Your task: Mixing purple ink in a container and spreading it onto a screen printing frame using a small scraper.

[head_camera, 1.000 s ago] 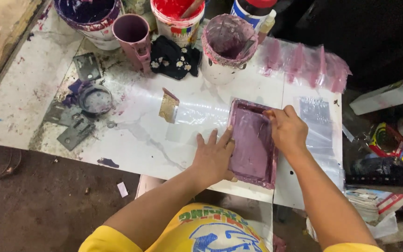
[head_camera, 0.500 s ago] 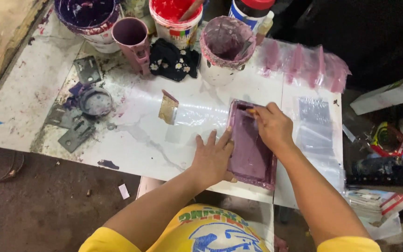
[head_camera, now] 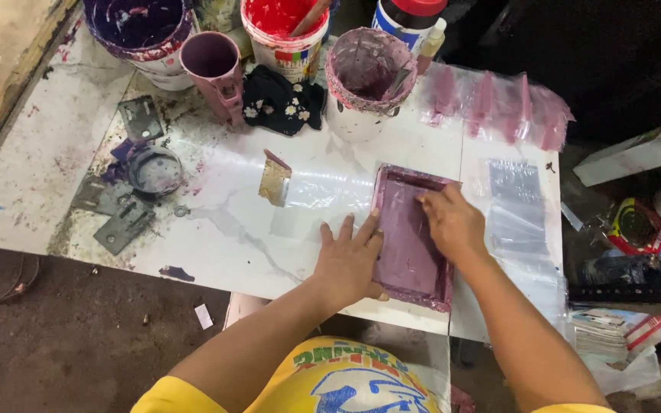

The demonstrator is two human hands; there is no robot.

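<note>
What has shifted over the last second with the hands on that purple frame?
The right hand slid from the frame's upper right edge leftward onto the top of the purple printing frame, its fingertips now near the upper left of the screen. The left hand stayed pressed on the frame's left edge. The frame, the paint buckets and the plastic sheets on the white table kept their places.

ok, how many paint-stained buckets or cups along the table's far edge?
4: purple bucket far left, mauve cup beside it, red bucket centre, pink-crusted bucket right of that. More may sit beyond the frame's top.
</note>
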